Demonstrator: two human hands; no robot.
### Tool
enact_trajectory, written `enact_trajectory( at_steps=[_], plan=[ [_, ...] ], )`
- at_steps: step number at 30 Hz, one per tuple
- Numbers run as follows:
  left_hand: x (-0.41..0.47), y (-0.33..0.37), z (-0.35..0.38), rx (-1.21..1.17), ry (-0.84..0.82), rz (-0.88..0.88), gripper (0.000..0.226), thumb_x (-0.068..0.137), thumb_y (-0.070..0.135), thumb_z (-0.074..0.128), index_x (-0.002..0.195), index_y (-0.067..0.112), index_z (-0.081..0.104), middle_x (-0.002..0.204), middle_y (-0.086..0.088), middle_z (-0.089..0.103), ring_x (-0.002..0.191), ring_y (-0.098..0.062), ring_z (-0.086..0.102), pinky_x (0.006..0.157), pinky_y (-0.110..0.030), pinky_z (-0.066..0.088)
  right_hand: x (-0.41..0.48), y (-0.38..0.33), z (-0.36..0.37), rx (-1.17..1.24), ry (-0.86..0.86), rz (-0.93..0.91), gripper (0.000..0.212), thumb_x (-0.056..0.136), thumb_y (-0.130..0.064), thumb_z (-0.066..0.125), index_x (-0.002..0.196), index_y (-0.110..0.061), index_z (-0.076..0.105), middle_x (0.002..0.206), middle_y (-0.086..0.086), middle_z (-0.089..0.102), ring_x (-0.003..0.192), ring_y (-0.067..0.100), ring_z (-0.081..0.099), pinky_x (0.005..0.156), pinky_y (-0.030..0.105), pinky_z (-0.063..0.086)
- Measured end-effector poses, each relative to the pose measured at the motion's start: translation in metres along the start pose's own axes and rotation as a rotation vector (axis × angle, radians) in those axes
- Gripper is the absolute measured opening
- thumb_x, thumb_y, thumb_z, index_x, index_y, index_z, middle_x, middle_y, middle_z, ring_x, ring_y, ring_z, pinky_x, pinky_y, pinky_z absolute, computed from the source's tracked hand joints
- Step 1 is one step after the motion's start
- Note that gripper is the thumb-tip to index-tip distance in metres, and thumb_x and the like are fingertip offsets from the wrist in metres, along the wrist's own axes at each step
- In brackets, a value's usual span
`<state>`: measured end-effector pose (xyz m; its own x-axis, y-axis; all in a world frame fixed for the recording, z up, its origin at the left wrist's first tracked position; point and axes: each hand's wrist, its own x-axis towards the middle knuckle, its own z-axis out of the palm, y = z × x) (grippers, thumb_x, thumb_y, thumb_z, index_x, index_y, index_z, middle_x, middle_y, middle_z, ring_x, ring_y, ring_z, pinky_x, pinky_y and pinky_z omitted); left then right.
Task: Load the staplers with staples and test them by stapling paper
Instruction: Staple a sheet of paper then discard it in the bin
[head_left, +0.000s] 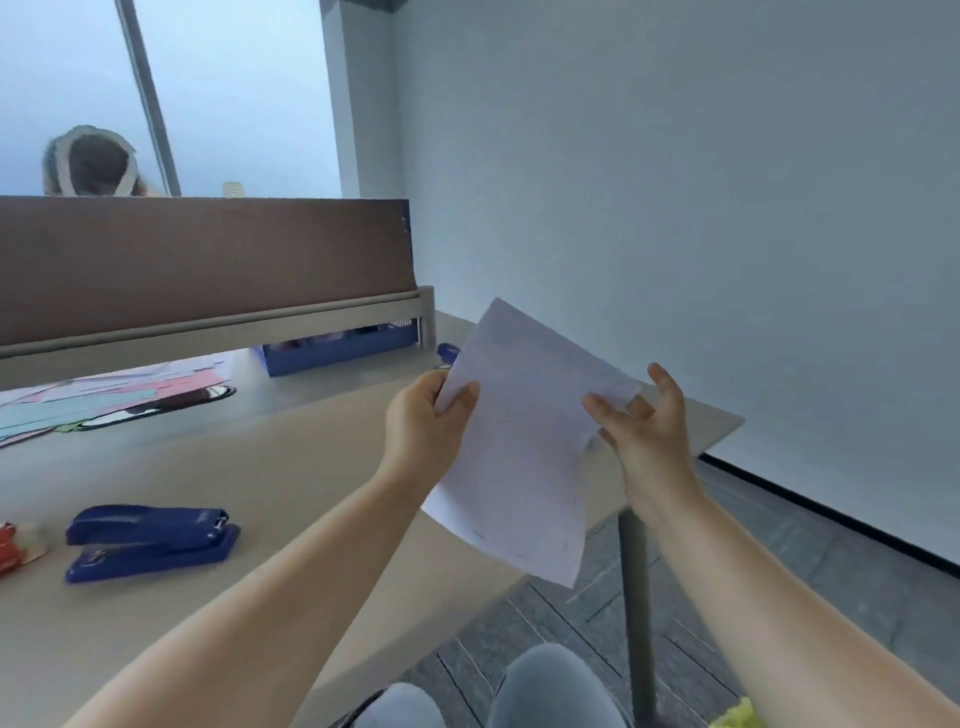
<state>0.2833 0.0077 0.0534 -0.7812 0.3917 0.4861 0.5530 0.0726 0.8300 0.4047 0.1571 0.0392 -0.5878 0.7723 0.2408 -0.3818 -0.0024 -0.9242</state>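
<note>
Above desk (291, 467), paper (524, 447) tilts, long axis toward far wall.

I hold a white sheet of paper (519, 447) tilted in the air over the table's right edge. A dark blue stapler (150, 540), closed, lies flat near the table's left edge.

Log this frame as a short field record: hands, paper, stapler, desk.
left hand: pinching the paper's left edge
right hand: fingers spread, thumb on the paper's right edge
paper: white sheets held above the desk's corner
stapler: blue, lying on the desk, untouched
desk: beige, brown partition behind
</note>
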Motion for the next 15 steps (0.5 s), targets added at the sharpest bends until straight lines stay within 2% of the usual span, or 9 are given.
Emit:
enact_trajectory(
  at_steps=[2,5,7,9,11,13,15],
  plan=[
    [-0.001,0.004,0.033,-0.045,-0.064,-0.031,0.028,0.088,0.024,0.054,0.080,-0.002,0.058,0.067,-0.004,0.055,0.058,-0.016,0.045,0.045,-0.015,0.032,0.000,-0.001,-0.032,-0.035,0.064,0.046,0.077,0.076,-0.014,0.071,0.137,-0.025,0.026,0.112,0.004,0.061,0.096,0.012,0.061,0.081,0.029,0.049],
    [-0.007,0.012,0.085,-0.181,-0.194,-0.124,0.024,0.090,0.022,0.050,0.077,0.004,0.055,0.071,-0.005,0.056,0.061,-0.017,0.048,0.050,-0.019,0.037,-0.004,-0.001,-0.077,-0.119,-0.005,0.191,0.043,0.082,-0.012,0.064,0.122,-0.009,0.048,0.106,0.008,0.066,0.090,0.020,0.064,0.079,0.035,0.052],
    [-0.013,0.014,0.123,-0.242,-0.279,-0.202,0.020,0.091,0.023,0.048,0.079,0.008,0.053,0.076,-0.009,0.055,0.067,-0.020,0.049,0.058,-0.027,0.039,-0.009,0.004,-0.106,-0.220,-0.021,0.256,0.031,0.083,-0.010,0.062,0.114,-0.007,0.057,0.107,0.008,0.067,0.093,0.024,0.065,0.085,0.041,0.052],
    [-0.022,0.012,0.159,-0.251,-0.361,-0.269,0.019,0.091,0.026,0.048,0.081,0.009,0.053,0.081,-0.011,0.054,0.072,-0.021,0.050,0.062,-0.031,0.040,-0.011,0.011,-0.137,-0.286,0.069,0.268,0.024,0.087,-0.006,0.055,0.110,-0.009,0.059,0.104,0.006,0.066,0.092,0.023,0.063,0.085,0.041,0.050],
    [-0.032,0.010,0.191,-0.211,-0.496,-0.303,0.019,0.090,0.028,0.050,0.088,0.010,0.055,0.086,-0.011,0.057,0.076,-0.022,0.054,0.067,-0.035,0.043,-0.013,0.020,-0.168,-0.330,0.193,0.267,0.025,0.089,0.000,0.046,0.108,-0.010,0.058,0.106,0.012,0.064,0.091,0.026,0.061,0.083,0.039,0.050],
    [-0.046,0.012,0.219,-0.141,-0.669,-0.282,0.021,0.089,0.025,0.052,0.105,0.011,0.055,0.096,-0.008,0.062,0.085,-0.026,0.060,0.074,-0.037,0.048,-0.016,0.030,-0.199,-0.368,0.302,0.289,0.027,0.088,0.003,0.042,0.105,-0.010,0.058,0.108,0.015,0.063,0.094,0.029,0.059,0.083,0.040,0.049],
    [-0.062,0.014,0.246,-0.032,-0.801,-0.214,0.030,0.088,0.018,0.051,0.116,0.011,0.049,0.102,-0.005,0.060,0.090,-0.024,0.058,0.075,-0.034,0.047,-0.023,0.041,-0.228,-0.384,0.421,0.313,0.024,0.086,0.004,0.043,0.099,-0.009,0.059,0.108,0.019,0.063,0.094,0.030,0.059,0.087,0.045,0.048]
  ],
)
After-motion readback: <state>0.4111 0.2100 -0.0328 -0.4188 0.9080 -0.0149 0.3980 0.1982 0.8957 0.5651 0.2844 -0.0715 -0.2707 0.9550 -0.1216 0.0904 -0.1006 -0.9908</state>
